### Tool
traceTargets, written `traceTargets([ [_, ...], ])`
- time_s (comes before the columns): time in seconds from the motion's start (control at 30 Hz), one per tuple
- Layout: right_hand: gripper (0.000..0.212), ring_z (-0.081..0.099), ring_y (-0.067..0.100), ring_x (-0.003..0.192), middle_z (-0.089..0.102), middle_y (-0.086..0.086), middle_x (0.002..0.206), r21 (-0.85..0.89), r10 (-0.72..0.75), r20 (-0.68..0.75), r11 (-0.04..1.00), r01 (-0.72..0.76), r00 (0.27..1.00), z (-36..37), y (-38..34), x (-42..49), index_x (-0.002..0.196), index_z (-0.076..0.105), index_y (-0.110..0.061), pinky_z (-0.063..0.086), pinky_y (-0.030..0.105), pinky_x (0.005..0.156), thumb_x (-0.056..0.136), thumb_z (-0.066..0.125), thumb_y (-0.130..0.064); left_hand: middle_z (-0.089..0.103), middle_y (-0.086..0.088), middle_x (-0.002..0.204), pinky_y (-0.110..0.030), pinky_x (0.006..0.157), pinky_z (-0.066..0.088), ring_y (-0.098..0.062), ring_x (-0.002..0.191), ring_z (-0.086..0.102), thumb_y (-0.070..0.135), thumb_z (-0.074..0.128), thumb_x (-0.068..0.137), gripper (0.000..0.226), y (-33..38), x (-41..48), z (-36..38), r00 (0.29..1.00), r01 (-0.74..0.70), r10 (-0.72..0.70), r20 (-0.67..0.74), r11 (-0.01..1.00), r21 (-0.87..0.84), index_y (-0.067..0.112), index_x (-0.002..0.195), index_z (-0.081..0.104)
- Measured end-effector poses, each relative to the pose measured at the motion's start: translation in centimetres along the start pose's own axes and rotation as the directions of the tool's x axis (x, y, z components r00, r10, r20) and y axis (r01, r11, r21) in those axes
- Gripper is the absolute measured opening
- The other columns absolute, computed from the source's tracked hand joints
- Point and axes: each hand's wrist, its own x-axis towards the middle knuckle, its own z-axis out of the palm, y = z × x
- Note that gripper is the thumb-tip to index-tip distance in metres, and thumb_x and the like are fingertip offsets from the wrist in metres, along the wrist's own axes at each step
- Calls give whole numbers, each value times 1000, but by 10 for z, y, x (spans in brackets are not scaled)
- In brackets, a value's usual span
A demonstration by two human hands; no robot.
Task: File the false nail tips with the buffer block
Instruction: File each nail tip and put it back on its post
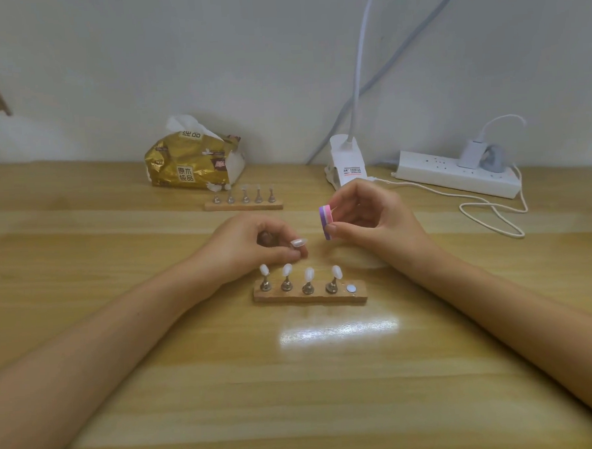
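Behind the stand, left hand pinching pearly white nail tip, right hand gripping pink-purple buffer block.

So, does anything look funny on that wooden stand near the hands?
Yes: the near stand has one bare silver disc at its right end. A nail tip is pinched in the left hand.

Soft even light, white glare patch on table, edges warped, slight blur
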Motion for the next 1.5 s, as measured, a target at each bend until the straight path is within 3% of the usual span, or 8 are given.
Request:
traceTargets([
  [0.3, 10, 71, 14, 88, 73, 1, 89, -238, -228, 85, 941, 242, 970, 22, -10, 1, 98, 68, -10, 56, 36, 85, 93, 73, -17, 66, 11, 63, -29, 68, 45, -3, 61, 54, 25, 86, 71, 11, 1, 0, 5, 996, 45, -48, -79, 998, -33, 27, 76, 77],
  [0.7, 10, 71, 16, 88, 73, 7, 90, -235, -169, 122, 952, 194, 978, 17, -3, 2, 99, 70, -6, 57, 39, 86, 91, 74, -10, 68, 9, 64, -35, 71, 49, -7, 62, 56, 26, 88, 69, 13, 3, 0, 7, 989, 76, -81, -125, 996, -39, 21, 74, 77],
  [0.87, 10, 68, 16, 92, 71, 4, 96, -255, -278, 126, 919, 302, 952, 25, -8, 4, 101, 72, -8, 55, 36, 86, 92, 72, -8, 73, 10, 72, -39, 78, 51, -10, 70, 61, 29, 86, 70, 12, 3, 0, 7, 990, 74, -76, -119, 997, -22, 28, 80, 79],
  [1.0, 15, 69, 13, 89, 72, 5, 93, -271, -159, 132, 944, 190, 978, 13, -2, 4, 100, 72, -7, 56, 36, 86, 88, 73, 1, 68, 11, 63, -35, 72, 48, -6, 62, 56, 30, 88, 68, 13, 4, 1, 7, 987, 89, -93, -129, 996, -31, 28, 67, 75],
  [1.13, 12, 68, 11, 90, 71, 1, 94, -252, -264, 115, 925, 286, 958, 21, -7, 5, 99, 72, -8, 56, 28, 85, 89, 73, -2, 68, 15, 65, -35, 73, 48, 0, 60, 54, 31, 86, 69, 11, 4, 0, 8, 989, 82, -84, -124, 996, -20, 28, 77, 78],
  [1.27, 16, 70, 14, 91, 73, 8, 95, -264, -136, 127, 950, 165, 983, 12, -1, 5, 101, 72, -5, 57, 36, 87, 86, 73, 3, 67, 12, 62, -41, 77, 53, -7, 64, 57, 31, 88, 69, 14, 5, 1, 8, 984, 110, -109, -138, 994, -6, 25, 71, 76],
  [1.4, 15, 70, 12, 90, 71, 5, 94, -215, -236, 103, 943, 254, 966, 22, -9, 2, 102, 72, -6, 57, 27, 86, 88, 73, -1, 69, 14, 65, -35, 75, 49, -4, 64, 56, 32, 86, 70, 11, 4, 1, 8, 987, 92, -91, -130, 996, -3, 28, 77, 78],
  [1.5, 18, 70, 15, 91, 72, 6, 94, -269, -179, 138, 940, 211, 974, 18, -5, 3, 102, 72, -5, 57, 35, 87, 87, 73, 3, 70, 13, 67, -38, 77, 51, -4, 66, 58, 32, 87, 70, 11, 5, 0, 8, 988, 87, -85, -132, 996, 6, 30, 75, 78],
])
